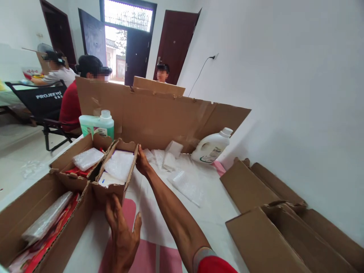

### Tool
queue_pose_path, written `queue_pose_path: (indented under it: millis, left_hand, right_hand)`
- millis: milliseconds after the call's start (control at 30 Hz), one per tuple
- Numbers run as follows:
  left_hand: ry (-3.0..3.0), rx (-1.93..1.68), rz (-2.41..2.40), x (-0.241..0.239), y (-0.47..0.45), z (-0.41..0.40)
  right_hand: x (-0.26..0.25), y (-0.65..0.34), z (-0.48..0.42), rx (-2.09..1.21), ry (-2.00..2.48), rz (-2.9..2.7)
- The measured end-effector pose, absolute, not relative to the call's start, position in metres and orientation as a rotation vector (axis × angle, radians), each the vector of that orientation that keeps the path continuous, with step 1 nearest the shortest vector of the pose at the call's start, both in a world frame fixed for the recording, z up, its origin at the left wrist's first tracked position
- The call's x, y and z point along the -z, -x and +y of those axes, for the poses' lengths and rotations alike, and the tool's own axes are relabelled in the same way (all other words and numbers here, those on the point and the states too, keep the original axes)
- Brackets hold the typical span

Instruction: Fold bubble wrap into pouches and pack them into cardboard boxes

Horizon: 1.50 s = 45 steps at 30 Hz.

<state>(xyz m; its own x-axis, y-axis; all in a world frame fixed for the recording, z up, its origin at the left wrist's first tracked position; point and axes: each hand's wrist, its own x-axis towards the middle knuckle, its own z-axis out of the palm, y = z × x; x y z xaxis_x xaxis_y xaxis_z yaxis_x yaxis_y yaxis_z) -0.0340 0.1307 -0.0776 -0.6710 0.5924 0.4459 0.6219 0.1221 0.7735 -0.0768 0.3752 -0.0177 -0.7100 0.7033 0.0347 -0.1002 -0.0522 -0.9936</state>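
A small open cardboard box (pixel 125 182) sits in front of me, with white bubble-wrapped packets (pixel 121 167) inside. My right hand (pixel 142 162) grips its right side near the far corner, some fingers hidden behind the cardboard. At the near wall of the same box, my left hand (pixel 123 231) has its fingers stretched and thumb apart, the fingertips at the cardboard. A second box (pixel 61 159), just left of it, contains a bubble-wrapped packet (pixel 88 157) over red packaging. Nearer me, a longer box (pixel 22 197) holds another bubble-wrapped packet (pixel 49 216) beside red packaging.
Loose bubble-wrap pieces (pixel 186 185) lie on the white and pink tablecloth. A green bottle (pixel 106 123) and a white jug (pixel 212 148) stand before an upright cardboard panel (pixel 165 113). Several empty boxes (pixel 256 235) are at right. Other people sit beyond the table.
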Motion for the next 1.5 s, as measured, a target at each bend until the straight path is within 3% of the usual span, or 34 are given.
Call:
queue_pose_path:
  millis: [200, 367, 500, 633, 733, 867, 1067, 1267, 1500]
  left_hand:
    - [1.22, 1.579, -2.313, 0.084, 0.034, 0.126]
    - [1.492, 1.597, -2.34, 0.095, 0.003, 0.12]
    - [1.912, 1.478, -2.158, 0.093, -0.015, 0.168]
    - [2.01, 1.441, -2.102, 0.076, -0.02, 0.268]
    - [1.979, 1.402, -2.161, 0.063, -0.024, 0.339]
    - [2.084, 1.307, -2.178, 0.061, -0.044, 0.376]
    - [2.18, 1.318, -2.228, 0.075, -0.063, 0.35]
    - [1.899, 1.719, -2.388, 0.06, -0.023, 0.309]
    - [1.299, 2.012, -2.656, 0.053, 0.042, 0.174]
  right_hand:
    - [0.029, 0.054, 0.356, -1.644, 0.788, -1.669]
    - [0.033, -0.046, 0.301, -1.382, 0.883, -1.688]
    - [0.013, -0.161, 0.262, -0.637, 0.975, -1.861]
    - [-0.022, -0.274, 0.241, 0.23, 1.226, -1.842]
    - [-0.036, -0.337, 0.225, 0.615, 1.552, -1.845]
    - [-0.038, -0.37, 0.208, 0.473, 2.051, -1.927]
    - [-0.054, -0.356, 0.213, 0.125, 2.499, -1.958]
    - [-0.057, -0.352, 0.203, 0.139, 2.325, -2.143]
    - [-0.056, -0.296, 0.162, 0.036, 1.697, -2.491]
